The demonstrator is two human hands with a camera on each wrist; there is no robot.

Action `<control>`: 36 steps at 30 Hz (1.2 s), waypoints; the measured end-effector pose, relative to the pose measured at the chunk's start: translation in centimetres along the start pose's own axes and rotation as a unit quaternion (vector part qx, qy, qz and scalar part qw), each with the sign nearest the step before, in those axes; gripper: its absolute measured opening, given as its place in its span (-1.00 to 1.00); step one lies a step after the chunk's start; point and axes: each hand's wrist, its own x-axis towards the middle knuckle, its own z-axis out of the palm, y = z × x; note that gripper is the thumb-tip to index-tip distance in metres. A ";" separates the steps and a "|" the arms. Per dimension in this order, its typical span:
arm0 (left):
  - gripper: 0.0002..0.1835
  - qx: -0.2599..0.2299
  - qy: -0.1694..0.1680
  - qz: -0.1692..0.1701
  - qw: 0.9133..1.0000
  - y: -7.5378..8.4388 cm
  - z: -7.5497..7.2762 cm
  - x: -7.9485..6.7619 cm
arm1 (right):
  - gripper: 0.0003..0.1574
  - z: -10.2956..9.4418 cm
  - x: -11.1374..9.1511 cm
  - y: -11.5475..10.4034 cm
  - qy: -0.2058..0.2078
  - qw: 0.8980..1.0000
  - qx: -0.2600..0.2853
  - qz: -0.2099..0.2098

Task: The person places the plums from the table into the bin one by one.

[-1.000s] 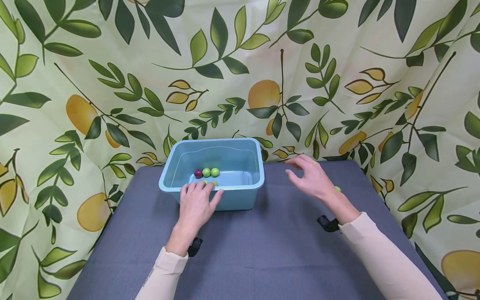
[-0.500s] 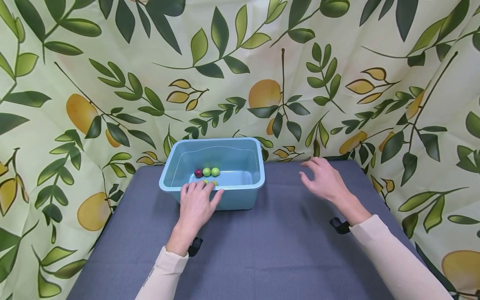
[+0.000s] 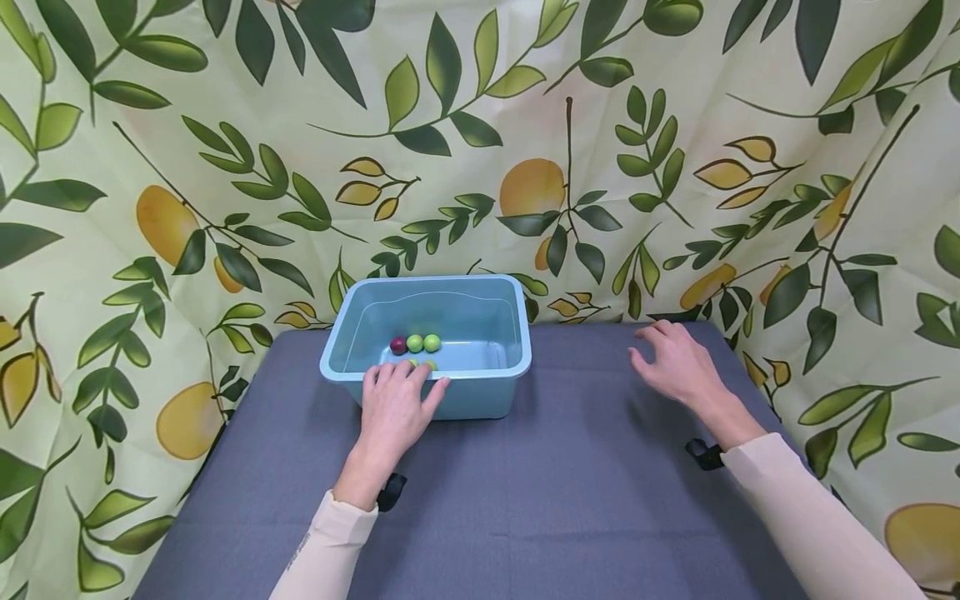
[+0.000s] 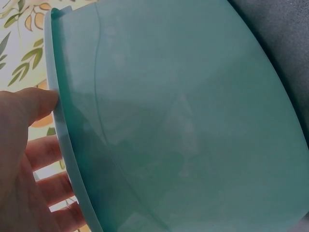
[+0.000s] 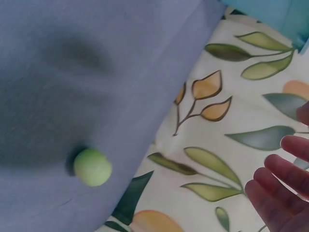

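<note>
A light blue plastic tub [image 3: 437,401] stands on the table toward the back. My left hand [image 3: 393,412] holds its near rim, with fingers over the edge and thumb against the rim [image 4: 64,128] in the left wrist view. Inside lie a dark red ball [image 3: 398,346] and several green balls [image 3: 432,342], some partly hidden by the left fingers and front wall. My right hand [image 3: 681,367] hovers over the right side of the table, fingers relaxed and holding nothing. The right wrist view shows another green ball [image 5: 92,167] on the tabletop, apart from the fingers; in the head view it is hidden.
The table [image 3: 540,492] has a grey-blue cloth cover. Directly behind it and along its sides hangs a pale fabric backdrop [image 3: 465,75] printed with leaves and yellow fruit. A dark strap [image 3: 703,454] shows at the right wrist.
My right hand has moved right and slightly down, away from the tub. The loose green ball beside the right wrist has become hidden in the head view. My left hand stays on the rim.
</note>
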 end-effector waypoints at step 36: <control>-0.65 -0.002 -0.002 -0.005 1.000 0.1 0.0 0.0 | -0.44 3.6 -3.3 6.9 -0.096 0.990 0.013 0.100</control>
